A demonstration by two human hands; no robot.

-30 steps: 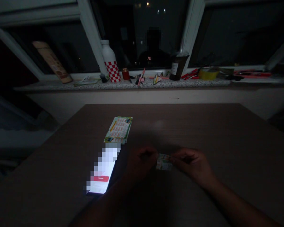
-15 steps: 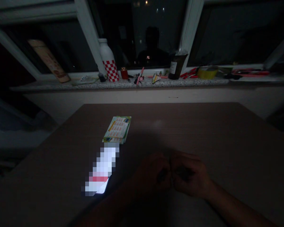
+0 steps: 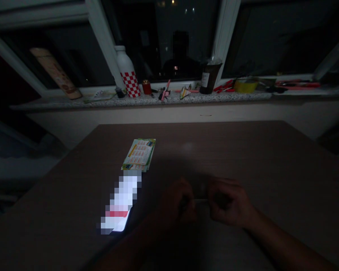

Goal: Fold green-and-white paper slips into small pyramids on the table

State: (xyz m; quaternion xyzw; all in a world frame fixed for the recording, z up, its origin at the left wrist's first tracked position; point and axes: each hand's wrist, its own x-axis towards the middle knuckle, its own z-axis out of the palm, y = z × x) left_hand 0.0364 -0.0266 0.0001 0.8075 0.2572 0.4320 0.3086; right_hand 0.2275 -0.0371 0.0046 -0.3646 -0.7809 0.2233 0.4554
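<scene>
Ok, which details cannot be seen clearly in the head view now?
All in the head view:
Paper between left hand and right hand: print too dark to read; the hands cover its ends.
Phone: pixel blocks hide most of it.
Lower cards: mostly covered by the top card.
White label: print too small and dim.
Arms: cut off by the bottom edge.

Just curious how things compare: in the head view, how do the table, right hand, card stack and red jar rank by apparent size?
1. Table
2. Right hand
3. Card stack
4. Red jar
</scene>
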